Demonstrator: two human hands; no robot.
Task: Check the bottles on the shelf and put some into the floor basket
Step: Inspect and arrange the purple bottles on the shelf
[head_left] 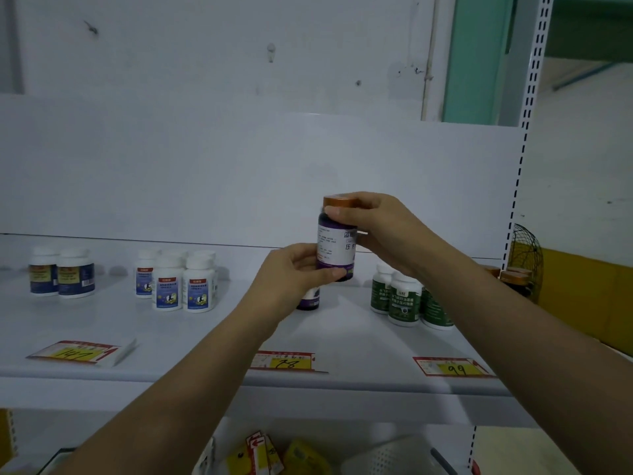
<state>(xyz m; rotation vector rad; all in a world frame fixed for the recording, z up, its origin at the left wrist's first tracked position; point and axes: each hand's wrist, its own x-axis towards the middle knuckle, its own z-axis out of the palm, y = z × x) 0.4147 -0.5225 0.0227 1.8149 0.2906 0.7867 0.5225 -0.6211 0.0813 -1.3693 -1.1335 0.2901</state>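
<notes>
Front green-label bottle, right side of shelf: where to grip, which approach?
Probably grip the white cap of the front green-label bottle from above. It stands upright, and sibling bottles crowd both sides, leaving only the cap and front face free.

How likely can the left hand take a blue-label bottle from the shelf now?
Probably not yet: the left hand grips the base of the purple bottle, the right hand holds its cap. Once freed, the way over the shelf to the blue-label bottles looks open.
</notes>
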